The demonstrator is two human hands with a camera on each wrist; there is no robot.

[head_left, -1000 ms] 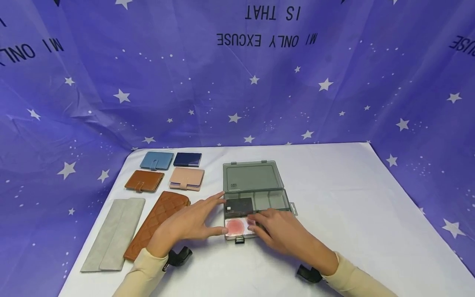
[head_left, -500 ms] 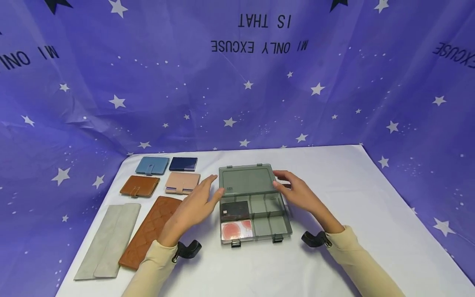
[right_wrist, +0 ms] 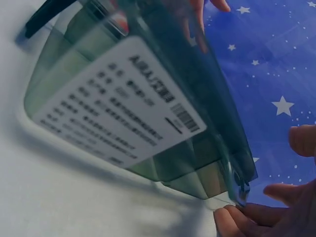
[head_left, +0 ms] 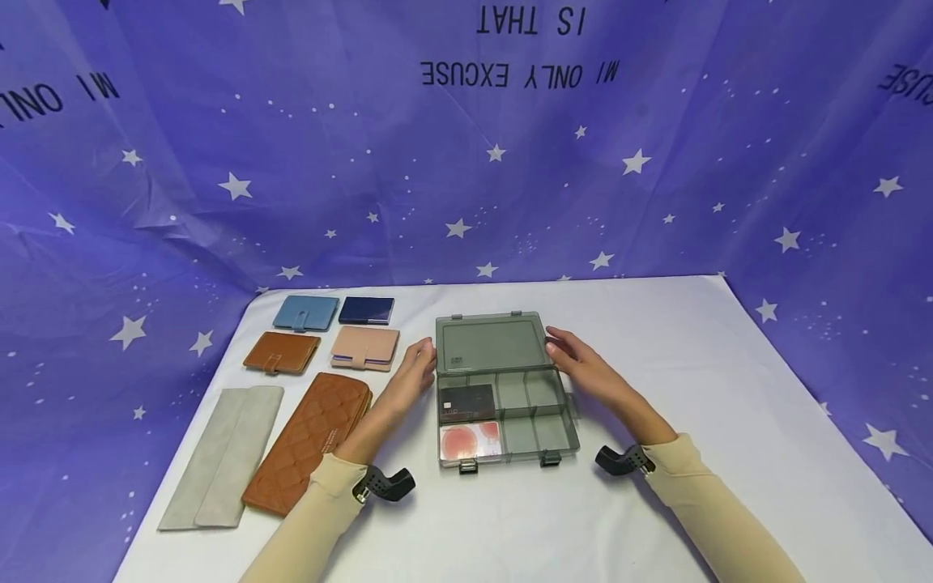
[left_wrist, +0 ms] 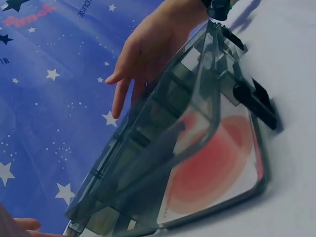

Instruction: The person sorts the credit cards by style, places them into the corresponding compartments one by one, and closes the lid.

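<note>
1. One clear grey compartment box sits at the centre of the white tabletop, its lid raised behind.
2. Two cards lie in its left compartments: a black card and a pink-circled card.
3. Six wallets lie at centre left.
4. The left hand and right hand flank the lid, fingers fairly straight and touching its side edges.

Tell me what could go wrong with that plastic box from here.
The lid may catch a fingertip, since the left hand and right hand sit at its edges. The dark card and pink card lie loose in the box; a jolt might shift them.
</note>
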